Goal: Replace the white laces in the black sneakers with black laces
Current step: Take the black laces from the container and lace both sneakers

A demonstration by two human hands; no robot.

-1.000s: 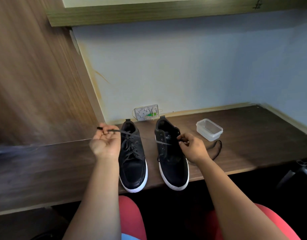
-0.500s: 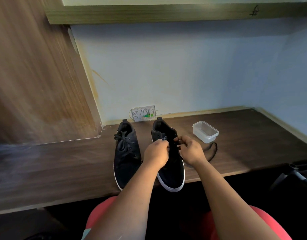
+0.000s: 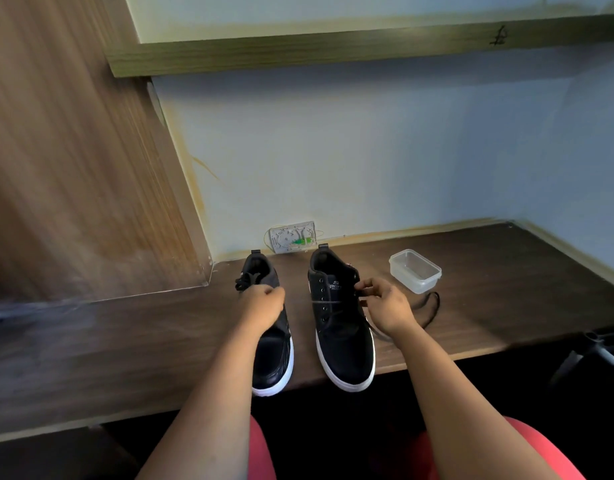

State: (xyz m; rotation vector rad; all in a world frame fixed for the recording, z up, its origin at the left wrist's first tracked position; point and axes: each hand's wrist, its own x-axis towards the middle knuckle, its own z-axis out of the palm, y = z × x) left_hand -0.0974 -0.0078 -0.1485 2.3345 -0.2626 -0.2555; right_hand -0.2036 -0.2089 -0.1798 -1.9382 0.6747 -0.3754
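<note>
**A:** Since the left sneaker (image 3: pixel 269 327) already shows a black bow at its tongue, would you call it finished?

**B:** It looks so to me, though the left hand (image 3: pixel 262 304) covers most of its lacing. No white lace is in view anywhere. The right sneaker (image 3: pixel 340 323) is the one in hand: a black lace (image 3: pixel 328 302) crosses its lower eyelets, and the upper eyelets stand bare, so I judge it roughly half threaded.

**A:** And the hands?

**B:** The left hand is curled over the middle of the left sneaker; whether it holds a lace end there I cannot tell. The right hand (image 3: pixel 385 308) pinches the lace between thumb and fingertips just beside the right sneaker's outer eyelet row. The slack runs behind that hand in a loop (image 3: pixel 428 306) on the desk (image 3: pixel 506 289).

**A:** Where do the shoes sit?

**B:** Side by side, heels toward the back wall, toes at the desk's front edge; the right toe hangs slightly over it.

**A:** Room to pull the lace through?

**B:** Plenty to the right, toward the far corner. A clear plastic tub (image 3: pixel 415 270) sits near the loop and might snag it. On the left, a wooden panel (image 3: pixel 73 168) closes in.
</note>
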